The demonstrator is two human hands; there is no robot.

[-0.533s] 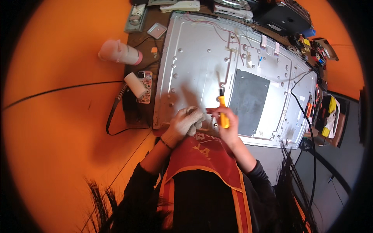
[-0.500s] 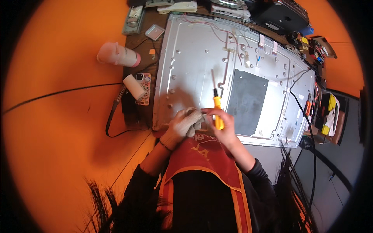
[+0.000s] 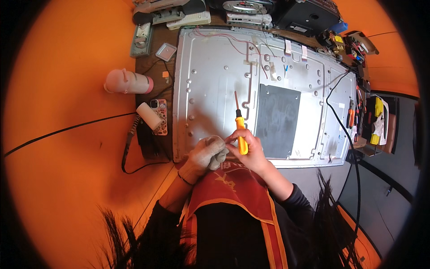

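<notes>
Our right hand [image 3: 252, 154] has fingers closed round the yellow screwdriver [image 3: 241, 127], centre of frame, over the metal panel [image 3: 215, 96]. Gloved left hand [image 3: 206, 154] curls beside it; can't tell if it's gripping anything. We should aim the tip clear of both.

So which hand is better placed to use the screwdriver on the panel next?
Probably the right hand: it holds the yellow screwdriver, which points out over the silver panel. The gloved left hand is close beside it, but no tool shows in it.
</notes>
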